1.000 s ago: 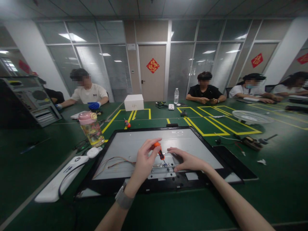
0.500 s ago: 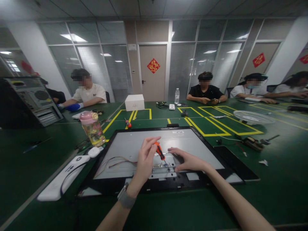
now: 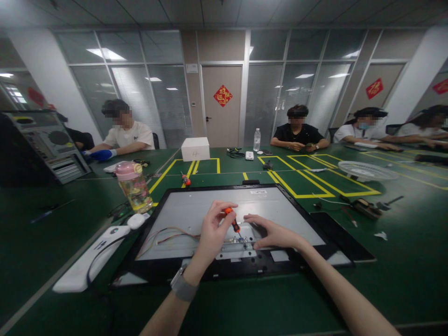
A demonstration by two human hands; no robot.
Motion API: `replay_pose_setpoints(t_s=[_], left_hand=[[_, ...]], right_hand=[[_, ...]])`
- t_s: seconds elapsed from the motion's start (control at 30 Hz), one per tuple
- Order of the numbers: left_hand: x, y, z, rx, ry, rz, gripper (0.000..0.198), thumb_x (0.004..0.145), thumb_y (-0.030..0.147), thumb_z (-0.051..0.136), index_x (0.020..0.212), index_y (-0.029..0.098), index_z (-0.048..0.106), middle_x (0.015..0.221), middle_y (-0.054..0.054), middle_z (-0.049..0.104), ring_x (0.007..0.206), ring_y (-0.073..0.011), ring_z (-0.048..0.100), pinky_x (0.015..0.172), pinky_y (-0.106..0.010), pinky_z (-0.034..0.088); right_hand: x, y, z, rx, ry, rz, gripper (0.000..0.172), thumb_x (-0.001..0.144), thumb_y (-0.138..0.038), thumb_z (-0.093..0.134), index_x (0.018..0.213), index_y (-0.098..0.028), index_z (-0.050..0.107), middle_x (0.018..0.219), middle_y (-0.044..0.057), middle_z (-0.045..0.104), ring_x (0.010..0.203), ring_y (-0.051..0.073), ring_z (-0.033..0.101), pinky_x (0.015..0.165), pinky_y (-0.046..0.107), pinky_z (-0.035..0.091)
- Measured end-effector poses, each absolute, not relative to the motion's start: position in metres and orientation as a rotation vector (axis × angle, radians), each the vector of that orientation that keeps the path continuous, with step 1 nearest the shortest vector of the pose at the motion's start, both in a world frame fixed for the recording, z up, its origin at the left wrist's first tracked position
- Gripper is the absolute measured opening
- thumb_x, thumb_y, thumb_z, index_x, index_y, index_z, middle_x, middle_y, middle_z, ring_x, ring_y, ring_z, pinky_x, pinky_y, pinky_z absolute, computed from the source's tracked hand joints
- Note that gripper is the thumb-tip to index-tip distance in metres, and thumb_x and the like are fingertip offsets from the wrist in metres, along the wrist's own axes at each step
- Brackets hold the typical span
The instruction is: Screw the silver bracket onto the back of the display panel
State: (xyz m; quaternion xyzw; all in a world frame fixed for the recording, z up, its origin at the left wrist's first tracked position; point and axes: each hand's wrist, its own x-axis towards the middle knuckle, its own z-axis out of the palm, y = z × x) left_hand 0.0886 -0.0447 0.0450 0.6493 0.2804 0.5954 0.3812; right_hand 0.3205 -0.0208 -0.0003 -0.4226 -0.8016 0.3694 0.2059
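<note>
My left hand [image 3: 213, 228] is closed around the top of a screwdriver [image 3: 235, 224] with an orange and black handle. The screwdriver leans, its tip down at a metal bracket [image 3: 245, 253] on the back of a flat display panel [image 3: 182, 205]. My right hand [image 3: 276, 232] lies at the bracket's right side, fingers spread and thumb apart, seemingly touching its edge. Whatever lies under the screwdriver tip is too small to make out. Thin coloured wires [image 3: 168, 231] run across the panel to the left of my left hand.
A white power bank-like case [image 3: 91, 261] with a cable and a pink-lidded bottle [image 3: 135, 186] stand left. A dark flat strip [image 3: 345, 238] and a loose electronic part [image 3: 364, 207] are right. Beyond are a white box [image 3: 195, 149], a red-handled tool [image 3: 186, 180] and several seated people.
The screwdriver handle has turned slightly and stands a bit more upright, with my left fingers shifted on it. My right hand has stayed in place.
</note>
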Motion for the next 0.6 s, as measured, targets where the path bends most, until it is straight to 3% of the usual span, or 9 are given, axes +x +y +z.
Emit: replay_pose_setpoints(t_s=[0.07,0.23,0.4,0.6], left_hand=[[0.0882,-0.0439,0.0443,1.668,0.749,1.551,0.016,0.083,0.03,0.063,0.093,0.019,0.071,0.089,-0.003,0.056,0.082,-0.0144,0.058,0.073,-0.024,0.048],[0.0864,-0.0466,0.0481,1.638,0.688,1.463,0.03,0.093,0.033,0.048,0.111,0.019,0.068,0.103,-0.007,0.061,0.094,-0.0183,0.061,0.085,-0.03,0.048],[0.0867,-0.0472,0.0512,1.659,0.739,1.518,0.02,0.084,0.032,0.062,0.095,0.018,0.073,0.089,-0.004,0.062,0.084,-0.016,0.06,0.075,-0.025,0.049],[0.0852,-0.0467,0.0513,1.58,0.682,1.388,0.034,0.09,0.036,0.053,0.115,0.018,0.066,0.1,-0.008,0.069,0.105,-0.0221,0.061,0.096,-0.035,0.044]], right_hand=[[0.3203,-0.0208,-0.0002,-1.177,-2.235,1.028,0.082,0.065,-0.048,0.079,0.136,-0.021,0.047,0.151,0.011,0.036,0.141,0.03,0.028,0.117,0.046,0.019],[0.321,-0.0208,-0.0005,-1.19,-2.227,1.031,0.082,0.066,-0.047,0.079,0.137,-0.021,0.046,0.152,0.011,0.035,0.14,0.029,0.029,0.117,0.044,0.021],[0.3215,-0.0196,-0.0025,-1.179,-2.224,1.035,0.083,0.065,-0.048,0.079,0.136,-0.021,0.047,0.152,0.012,0.035,0.141,0.029,0.028,0.117,0.045,0.02],[0.3201,-0.021,-0.0004,-1.196,-2.215,1.039,0.084,0.064,-0.049,0.079,0.137,-0.022,0.047,0.151,0.011,0.035,0.141,0.03,0.028,0.117,0.046,0.021]])
